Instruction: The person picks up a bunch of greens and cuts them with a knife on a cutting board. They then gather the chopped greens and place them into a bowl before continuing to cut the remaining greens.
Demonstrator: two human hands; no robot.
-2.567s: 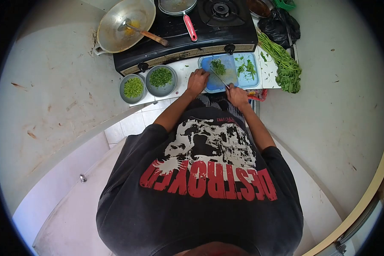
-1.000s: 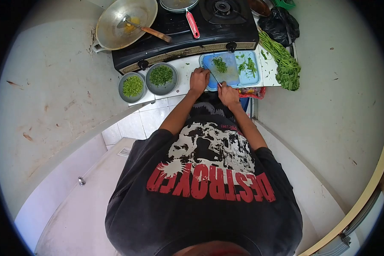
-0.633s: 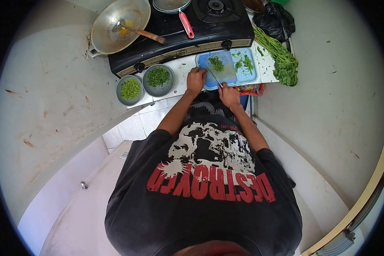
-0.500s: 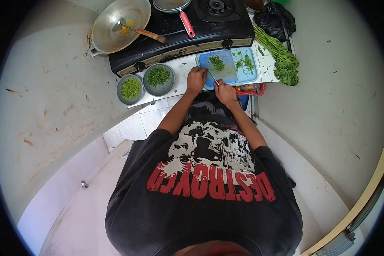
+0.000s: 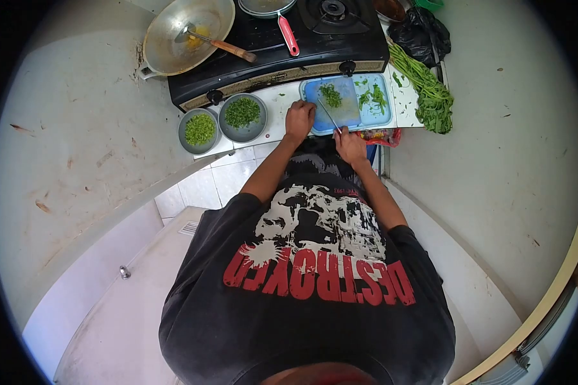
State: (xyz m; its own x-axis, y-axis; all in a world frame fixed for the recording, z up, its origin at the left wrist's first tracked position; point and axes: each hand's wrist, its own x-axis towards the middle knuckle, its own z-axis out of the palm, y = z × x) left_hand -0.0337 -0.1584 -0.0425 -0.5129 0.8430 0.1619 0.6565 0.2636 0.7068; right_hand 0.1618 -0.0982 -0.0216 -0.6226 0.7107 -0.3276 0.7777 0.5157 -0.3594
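Observation:
My right hand (image 5: 351, 147) is closed round the handle of a knife (image 5: 329, 117), whose blade slants up and left over the blue cutting board (image 5: 348, 117). At the board's left edge rests my left hand (image 5: 300, 120), its fingers bent together; whether they grip the edge or anything else is too small to make out. Chopped greens (image 5: 331, 95) lie in a small heap on the board, just beyond the blade. Under the board is a light blue tray (image 5: 385, 117), with loose green leaves (image 5: 373, 98) on its right part.
Two grey bowls of chopped greens, one dark (image 5: 243, 112) and one paler (image 5: 200, 129), stand left. Behind is a black stove (image 5: 263, 76) with a wok (image 5: 167, 48) and a red-handled pan (image 5: 289, 37). Long leafy stalks (image 5: 424, 86) and a black bag (image 5: 424, 35) lie right.
My right hand has drawn back toward my body and slightly right with the knife, so the blade sits farther from my left hand. The whole view has shifted a little.

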